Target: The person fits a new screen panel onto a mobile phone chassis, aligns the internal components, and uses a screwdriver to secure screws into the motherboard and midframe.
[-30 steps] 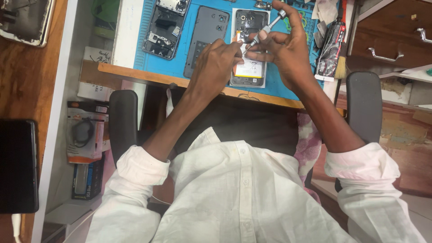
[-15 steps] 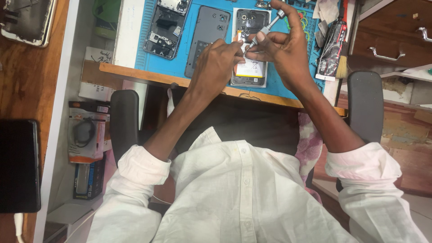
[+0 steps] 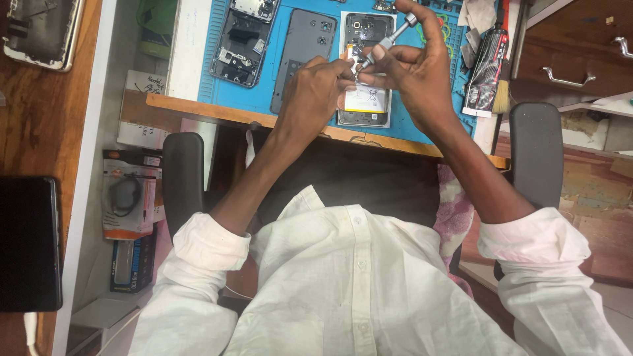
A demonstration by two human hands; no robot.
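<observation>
Two hands [image 3: 369,82] over opened phone [image 3: 367,99]; right fingers [image 3: 389,56] pinch screwdriver [image 3: 386,43].

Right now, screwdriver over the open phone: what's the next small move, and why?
Probably lower the screwdriver tip straight down into the opened phone. The right hand holds it tilted, tip just above the phone near the left hand fingertips; whether it touches a screw cannot be told.

We see a screwdriver [image 3: 386,43], brushed metal w/ dull shine, upper centre, held in the right hand [image 3: 415,72]. Opened phone [image 3: 366,72] under it: grey plastic frame, white matt paper-like label on the battery. Blue mat [image 3: 204,79], top, looks matt rubber. Desk [image 3: 217,109] edge is bare wood, smooth. Shirt [image 3: 356,283], bottom, is white woven cloth, slightly creased. Black tube [image 3: 486,62], upper right, glossy plastic.
</observation>
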